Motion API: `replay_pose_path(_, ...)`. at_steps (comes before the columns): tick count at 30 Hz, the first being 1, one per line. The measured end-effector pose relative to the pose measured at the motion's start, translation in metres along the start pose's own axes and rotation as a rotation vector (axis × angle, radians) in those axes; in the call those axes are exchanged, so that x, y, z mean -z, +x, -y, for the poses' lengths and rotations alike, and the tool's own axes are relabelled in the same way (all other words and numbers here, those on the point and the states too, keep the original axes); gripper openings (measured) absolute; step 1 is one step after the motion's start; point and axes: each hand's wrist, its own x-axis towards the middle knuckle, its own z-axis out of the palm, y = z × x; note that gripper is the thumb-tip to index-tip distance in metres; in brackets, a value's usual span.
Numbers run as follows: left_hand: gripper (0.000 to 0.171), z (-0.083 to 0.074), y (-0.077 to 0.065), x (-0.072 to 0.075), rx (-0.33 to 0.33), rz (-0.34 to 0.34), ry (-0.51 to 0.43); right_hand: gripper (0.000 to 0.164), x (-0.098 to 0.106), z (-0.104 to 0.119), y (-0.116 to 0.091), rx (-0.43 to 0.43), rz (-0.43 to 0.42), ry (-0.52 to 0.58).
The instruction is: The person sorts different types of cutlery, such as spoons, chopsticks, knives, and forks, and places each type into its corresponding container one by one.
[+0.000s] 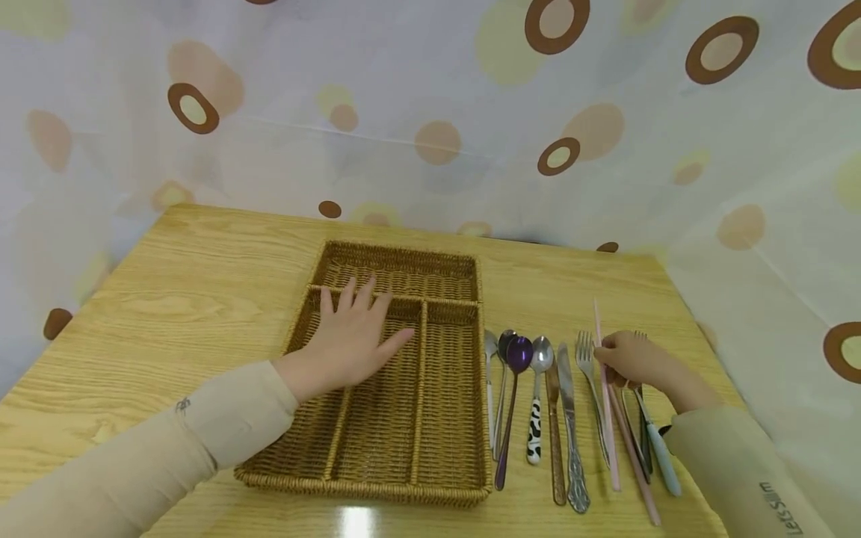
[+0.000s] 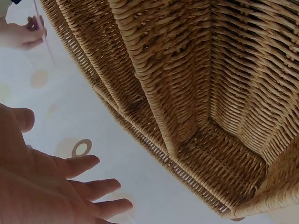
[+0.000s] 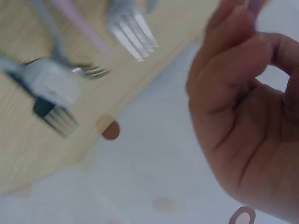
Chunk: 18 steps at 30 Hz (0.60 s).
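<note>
My right hand pinches a pink chopstick between thumb and fingers, over the cutlery at the right of the table. A second pink chopstick lies just beneath, partly hidden by the hand. Left of it is a silver fork; to the right, a fork with a pale blue handle overlaps darker cutlery. My left hand is spread over the divided wicker basket, holding nothing. In the left wrist view its fingers are extended beside the basket. The basket compartments that show hold no cutlery.
Between basket and right hand lie several spoons, among them a purple one and one with a black-and-white handle. A brown-handled piece and a silver knife follow. A patterned curtain hangs behind the wooden table.
</note>
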Motion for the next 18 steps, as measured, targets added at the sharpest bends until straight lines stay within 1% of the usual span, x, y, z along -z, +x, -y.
replay_pose_path(5, 0.067, -0.005, 0.004, 0.002, -0.006, 0.014, -0.004, 0.031, 0.009, 0.023, 0.009, 0.021, -0.027, 0.244)
replay_pose_path(9, 0.066, -0.010, 0.006, 0.003, -0.013, 0.029, -0.014, 0.025, 0.006, 0.039, 0.016, 0.043, -0.030, 0.462)
replay_pose_path(12, 0.063, -0.015, 0.009, 0.005, -0.025, 0.032, -0.031, 0.022, 0.002, 0.051, 0.020, 0.082, -0.020, 0.627)
replay_pose_path(16, 0.058, -0.026, 0.016, 0.008, -0.065, 0.025, -0.063, 0.019, -0.004, 0.069, 0.026, 0.124, -0.006, 0.805)
replay_pose_path(18, 0.055, -0.033, 0.021, 0.008, -0.098, 0.023, -0.069, 0.018, -0.007, 0.078, 0.029, 0.134, -0.002, 0.878)
